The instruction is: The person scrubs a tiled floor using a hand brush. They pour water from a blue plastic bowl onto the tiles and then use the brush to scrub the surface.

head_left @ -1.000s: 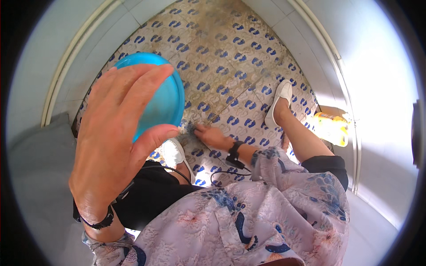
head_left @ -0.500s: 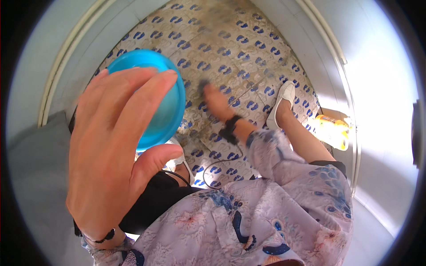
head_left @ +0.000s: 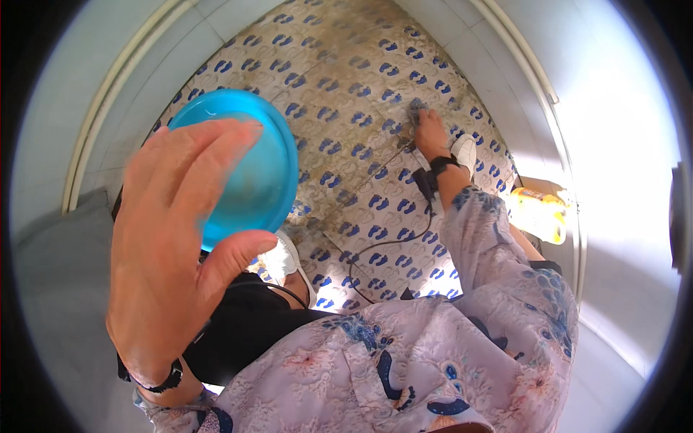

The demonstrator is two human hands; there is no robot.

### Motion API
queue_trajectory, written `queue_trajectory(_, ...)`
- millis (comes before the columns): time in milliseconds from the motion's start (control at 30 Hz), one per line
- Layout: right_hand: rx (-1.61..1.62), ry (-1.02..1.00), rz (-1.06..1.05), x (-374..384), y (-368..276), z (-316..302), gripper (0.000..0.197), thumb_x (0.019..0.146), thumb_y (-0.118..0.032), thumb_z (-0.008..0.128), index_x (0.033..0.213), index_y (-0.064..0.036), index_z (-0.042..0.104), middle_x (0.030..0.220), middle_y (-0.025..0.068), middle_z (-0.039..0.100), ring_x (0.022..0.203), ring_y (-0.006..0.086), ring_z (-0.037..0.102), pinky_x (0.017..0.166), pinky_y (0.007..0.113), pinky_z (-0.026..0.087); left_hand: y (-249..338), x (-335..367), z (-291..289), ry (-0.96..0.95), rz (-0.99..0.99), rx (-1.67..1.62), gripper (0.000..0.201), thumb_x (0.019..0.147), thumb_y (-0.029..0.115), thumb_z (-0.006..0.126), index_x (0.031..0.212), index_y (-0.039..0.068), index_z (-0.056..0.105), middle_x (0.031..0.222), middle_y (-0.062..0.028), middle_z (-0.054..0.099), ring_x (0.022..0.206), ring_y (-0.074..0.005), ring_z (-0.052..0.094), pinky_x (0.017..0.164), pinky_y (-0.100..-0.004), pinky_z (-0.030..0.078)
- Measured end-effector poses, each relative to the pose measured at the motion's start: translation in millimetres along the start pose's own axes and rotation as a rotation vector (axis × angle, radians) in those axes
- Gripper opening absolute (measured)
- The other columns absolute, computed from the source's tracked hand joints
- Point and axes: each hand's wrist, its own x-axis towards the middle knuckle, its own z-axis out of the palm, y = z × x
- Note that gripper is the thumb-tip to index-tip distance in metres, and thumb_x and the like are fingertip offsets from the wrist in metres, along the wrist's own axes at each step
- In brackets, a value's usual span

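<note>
My right hand [head_left: 431, 135] reaches down to the patterned floor [head_left: 339, 115]. Its fingers are closed on a dark grey scouring pad [head_left: 417, 110] pressed against the tiles; the pad's exact make is hard to see. My left hand [head_left: 170, 238] is raised close to the camera with the thumb spread from the fingers and nothing in it. Below and behind it in view stands a bright blue plastic basin [head_left: 271, 180], partly covered by the hand. The basin looks to hold some cloudy liquid.
A yellow bottle or pack [head_left: 540, 214] lies by the right wall. White shoes [head_left: 465, 153] are on the floor on both sides. From a black box [head_left: 424, 183] at my right wrist, a thin cable [head_left: 375, 249] runs back toward me. Pale walls with pipes [head_left: 530, 61] close in both sides.
My right hand has swept right and away across the floor with the scouring pad, ending near the right shoe. My left hand has barely shifted.
</note>
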Motion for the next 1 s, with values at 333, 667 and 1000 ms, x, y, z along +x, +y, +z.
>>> queue_trajectory(333,0.452,-0.224,-0.603,-116,-160,31,0.016,0.069,-0.006,0.045,0.085,-0.0079,0.051,0.088,0.0105,0.048,0.082,0.0288,0.049,0.069,0.037,0.042,0,4,9,0.031,0.056,-0.014,0.06,0.069,0.044,0.057,0.113,0.005,0.047,0.113,-0.011,0.05,0.106,-0.0298,0.044,0.092,-0.0385,0.032)
queue_trajectory(667,0.054,0.164,-0.06,21,-27,14,0.021,0.072,-0.003,0.048,0.092,-0.0033,0.051,0.088,0.0171,0.049,0.082,0.035,0.047,0.071,0.041,0.04,-1,-5,-4,0.001,-0.052,-0.012,0.063,0.067,0.046,0.056,0.116,0.007,0.046,0.115,-0.0113,0.05,0.11,-0.0295,0.043,0.096,-0.0416,0.029)
queue_trajectory(1000,0.372,-0.317,-0.816,-93,-167,14,0.018,0.074,-0.009,0.044,0.087,-0.0051,0.055,0.09,0.0121,0.05,0.085,0.0299,0.049,0.071,0.036,0.042,-6,-3,3,0.013,-0.037,-0.042,0.061,0.066,0.042,0.059,0.114,0.006,0.047,0.116,-0.0112,0.049,0.111,-0.0294,0.043,0.094,-0.0399,0.031)
